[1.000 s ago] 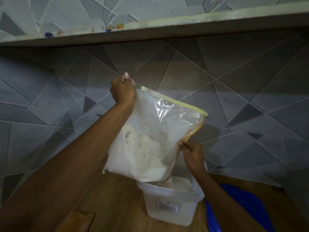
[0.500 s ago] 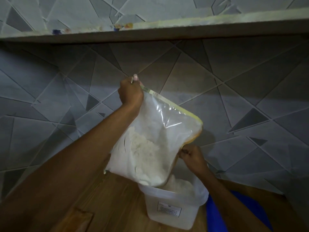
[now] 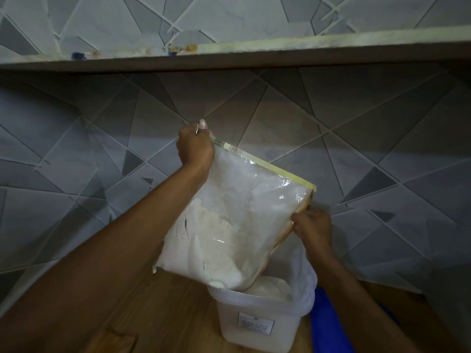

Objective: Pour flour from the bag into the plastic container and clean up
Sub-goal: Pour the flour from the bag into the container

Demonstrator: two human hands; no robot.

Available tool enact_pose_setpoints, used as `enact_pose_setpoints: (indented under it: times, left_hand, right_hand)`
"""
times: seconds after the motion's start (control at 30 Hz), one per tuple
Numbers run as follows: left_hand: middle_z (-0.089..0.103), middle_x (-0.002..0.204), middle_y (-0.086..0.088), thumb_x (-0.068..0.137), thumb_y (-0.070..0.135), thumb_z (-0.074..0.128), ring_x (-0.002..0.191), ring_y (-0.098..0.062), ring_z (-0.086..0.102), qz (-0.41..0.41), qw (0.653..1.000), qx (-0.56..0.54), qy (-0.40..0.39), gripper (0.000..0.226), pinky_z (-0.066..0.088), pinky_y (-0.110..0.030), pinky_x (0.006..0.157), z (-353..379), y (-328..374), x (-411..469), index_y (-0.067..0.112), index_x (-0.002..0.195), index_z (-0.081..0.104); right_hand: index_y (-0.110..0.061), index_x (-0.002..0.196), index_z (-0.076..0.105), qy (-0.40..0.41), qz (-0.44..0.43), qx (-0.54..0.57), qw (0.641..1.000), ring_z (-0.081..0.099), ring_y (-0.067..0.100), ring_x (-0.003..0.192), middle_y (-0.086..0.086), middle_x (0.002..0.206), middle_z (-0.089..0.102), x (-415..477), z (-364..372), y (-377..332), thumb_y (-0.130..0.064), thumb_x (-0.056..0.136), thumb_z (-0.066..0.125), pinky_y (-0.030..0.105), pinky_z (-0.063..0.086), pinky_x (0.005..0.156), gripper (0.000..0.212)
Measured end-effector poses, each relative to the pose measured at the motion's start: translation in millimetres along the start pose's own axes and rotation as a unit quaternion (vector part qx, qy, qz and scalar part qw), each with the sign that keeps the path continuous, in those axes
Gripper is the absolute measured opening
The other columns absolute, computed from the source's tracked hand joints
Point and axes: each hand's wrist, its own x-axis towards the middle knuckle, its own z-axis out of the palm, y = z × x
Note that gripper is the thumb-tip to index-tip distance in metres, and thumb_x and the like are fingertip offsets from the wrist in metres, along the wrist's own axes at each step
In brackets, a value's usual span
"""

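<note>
Indoors | wooden counter (image 3: 153, 314) | tiled wall (image 3: 356, 149) | both hands (image 3: 195, 146) gripping flour bag (image 3: 242, 220)

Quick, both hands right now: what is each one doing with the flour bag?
Left hand: closed, pinching the raised top corner of the flour bag.
Right hand: closed, gripping the bag's lower edge by its opening, above the plastic container.

The tilted flour bag (image 3: 237, 225) blocks the plastic container (image 3: 260, 324) mouth. Counter (image 3: 158, 309) at 8 o'clock lies open; a blue object (image 3: 328, 324) crowds 3 o'clock. A shelf (image 3: 229, 57) caps 12 o'clock.
</note>
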Motion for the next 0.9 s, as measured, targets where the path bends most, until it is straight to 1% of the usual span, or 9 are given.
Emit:
enact_pose_setpoints:
  times: [0.1,0.2,0.27,0.4,0.5,0.6,0.73,0.83,0.9]
  left_hand:
    - [0.059,0.088,-0.001,0.103,0.032,0.048,0.083,-0.017,0.057,-0.003,1.000,-0.009,-0.012,0.025,0.041,-0.027,0.072,2.8,-2.8,3.6,0.011,0.091,0.057]
    - [0.061,0.086,-0.002,0.102,0.033,0.049,0.079,-0.017,0.058,-0.005,0.999,-0.024,-0.029,0.030,0.042,-0.027,0.069,7.1,-5.7,6.3,0.008,0.093,0.062]
    - [0.060,0.080,-0.001,0.102,0.034,0.049,0.074,-0.016,0.057,-0.001,0.999,-0.031,-0.039,0.032,0.042,-0.026,0.065,10.1,-7.2,7.2,0.011,0.084,0.061]
    - [0.056,0.070,0.001,0.102,0.035,0.049,0.068,-0.016,0.054,0.003,0.997,-0.049,-0.065,0.036,0.042,-0.028,0.063,8.5,-8.9,5.3,0.017,0.070,0.055]
    - [0.054,0.064,0.002,0.102,0.031,0.050,0.061,-0.013,0.051,0.016,0.994,-0.047,-0.101,0.041,0.040,-0.026,0.061,0.3,-7.4,6.0,0.020,0.064,0.057]
    - [0.061,0.068,0.001,0.100,0.031,0.055,0.066,-0.013,0.058,0.011,0.986,-0.033,-0.165,0.036,0.045,-0.026,0.064,-13.2,-4.0,11.3,0.017,0.069,0.066]
    - [0.061,0.077,-0.005,0.094,0.023,0.066,0.073,-0.016,0.056,0.035,0.971,-0.046,-0.233,0.023,0.045,-0.029,0.069,-31.7,-17.0,18.7,0.002,0.087,0.070]
    - [0.059,0.066,0.004,0.093,0.017,0.067,0.058,-0.006,0.052,0.040,0.975,-0.063,-0.208,0.018,0.043,-0.019,0.057,-40.8,-27.1,20.7,0.013,0.075,0.069]
    - [0.061,0.069,0.002,0.091,0.013,0.069,0.061,-0.007,0.053,0.061,0.977,-0.062,-0.196,0.017,0.044,-0.018,0.057,-42.9,-28.7,21.0,0.014,0.074,0.069]
  right_hand:
    - [-0.019,0.132,0.049,0.082,-0.117,-0.078,0.987,0.059,0.029,0.114,0.007,0.129,0.056,-9.5,3.9,-21.6,-0.025,0.065,0.068,0.048,0.054,0.092,0.070]
    - [-0.022,0.142,0.040,0.144,-0.256,-0.181,0.939,0.046,0.027,0.126,0.007,0.140,0.042,-14.9,17.5,-54.1,-0.025,0.076,0.069,0.044,0.045,0.097,0.072]
    - [-0.022,0.136,0.049,0.088,-0.325,-0.227,0.914,0.048,0.022,0.124,0.004,0.135,0.047,-16.3,34.9,-77.5,-0.031,0.082,0.063,0.041,0.038,0.099,0.057]
    - [-0.025,0.118,0.061,-0.049,-0.341,-0.301,0.889,0.056,0.018,0.114,-0.004,0.116,0.060,-10.5,71.5,-111.3,-0.039,0.092,0.060,0.039,0.028,0.091,0.029]
    - [-0.025,0.097,0.067,-0.043,-0.344,-0.303,0.888,0.063,0.022,0.101,-0.007,0.091,0.067,-4.3,88.0,-124.7,-0.035,0.092,0.065,0.040,0.032,0.088,0.013]
    - [-0.019,0.080,0.067,-0.019,-0.328,-0.272,0.905,0.063,0.024,0.085,-0.007,0.068,0.061,2.4,91.9,-126.7,-0.030,0.092,0.066,0.035,0.029,0.081,0.016]
    - [-0.024,0.076,0.070,-0.010,-0.315,-0.243,0.917,0.064,0.023,0.082,-0.005,0.068,0.068,7.1,89.1,-122.6,-0.025,0.092,0.068,0.033,0.023,0.078,0.016]
    - [-0.023,0.079,0.071,-0.012,-0.320,-0.245,0.915,0.065,0.022,0.081,-0.004,0.073,0.072,5.4,85.7,-121.0,-0.025,0.093,0.067,0.032,0.023,0.079,0.015]
    - [-0.022,0.081,0.072,-0.013,-0.318,-0.248,0.915,0.064,0.021,0.082,-0.003,0.074,0.072,4.1,83.9,-121.0,-0.026,0.094,0.066,0.032,0.023,0.079,0.015]
